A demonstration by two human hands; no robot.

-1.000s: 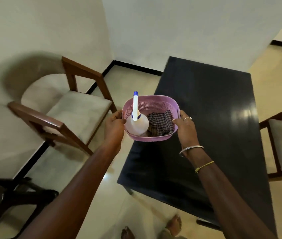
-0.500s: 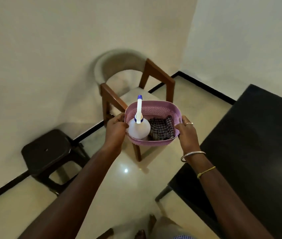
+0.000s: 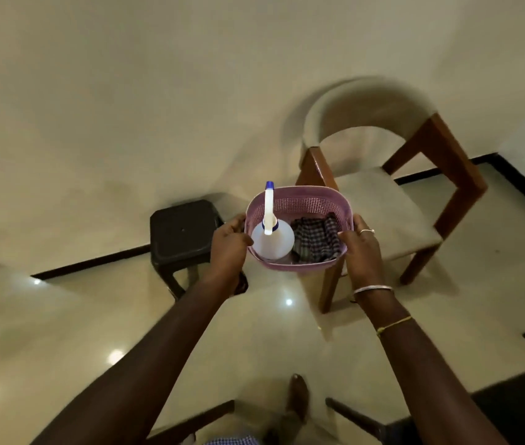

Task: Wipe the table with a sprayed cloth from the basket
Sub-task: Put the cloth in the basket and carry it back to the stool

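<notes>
I hold a pink plastic basket (image 3: 306,200) in the air in front of me, over the floor. My left hand (image 3: 229,244) grips its left rim and my right hand (image 3: 362,248) grips its right rim. Inside stand a white spray bottle (image 3: 272,240) with a blue-tipped nozzle on the left and a crumpled dark checked cloth (image 3: 317,239) on the right. Only a dark corner of the black table (image 3: 518,409) shows at the bottom right, behind my right forearm.
A wooden chair with a pale cushion (image 3: 389,210) stands just beyond the basket to the right. A black stool (image 3: 184,236) sits by the wall to the left. Glossy cream floor (image 3: 62,332) lies below; my foot (image 3: 298,396) shows at the bottom.
The view has swung left, away from the table: the basket, held in both hands, went from above the table's corner to over the floor near the chair and stool.
</notes>
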